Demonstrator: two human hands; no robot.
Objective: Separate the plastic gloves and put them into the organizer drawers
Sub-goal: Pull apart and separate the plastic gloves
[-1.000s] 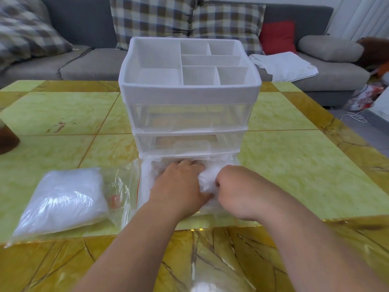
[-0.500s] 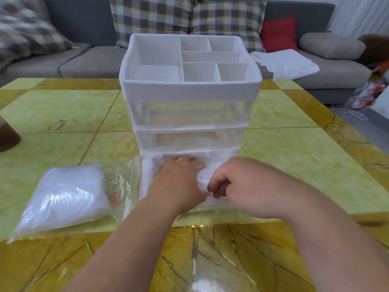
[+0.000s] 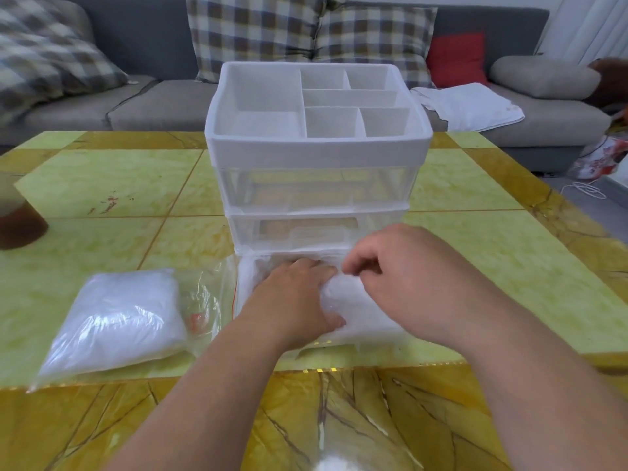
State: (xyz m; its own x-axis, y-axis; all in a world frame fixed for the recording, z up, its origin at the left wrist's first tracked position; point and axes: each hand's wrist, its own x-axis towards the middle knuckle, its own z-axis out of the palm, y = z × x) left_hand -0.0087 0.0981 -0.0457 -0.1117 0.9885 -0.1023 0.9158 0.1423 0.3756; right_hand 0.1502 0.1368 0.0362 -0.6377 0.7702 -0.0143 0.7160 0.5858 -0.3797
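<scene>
A person's two bare forearms reach over the glossy yellow-and-amber table (image 3: pixel 102 185) to the bottom drawer (image 3: pixel 339 345) of a white organizer (image 3: pixel 316 154). The drawer is pulled out toward the camera and heaped with crumpled plastic gloves (image 3: pixel 360 307). The left hand (image 3: pixel 292 297) lies flat on the heap, fingers straight and pressing down. The right hand (image 3: pixel 407 280) hangs just above the gloves with its fingers (image 3: pixel 350 266) curled inward; whether they pinch any film cannot be told.

Just left of the drawer, a clear zip bag (image 3: pixel 115 317) lies on the table, holding a white wad of more gloves; a small red-orange mark inside it is too blurred to read.

Above the open drawer, the two upper clear drawers (image 3: pixel 316 188) sit pushed in, and the organizer's top tray is split into compartments. A brown cup (image 3: pixel 17 215) stands at the table's far left edge.

Beyond the table runs a grey sofa (image 3: pixel 163 107) with checked cushions (image 3: pixel 258 32), a red cushion (image 3: pixel 455 59) and a white cloth (image 3: pixel 465 103).
</scene>
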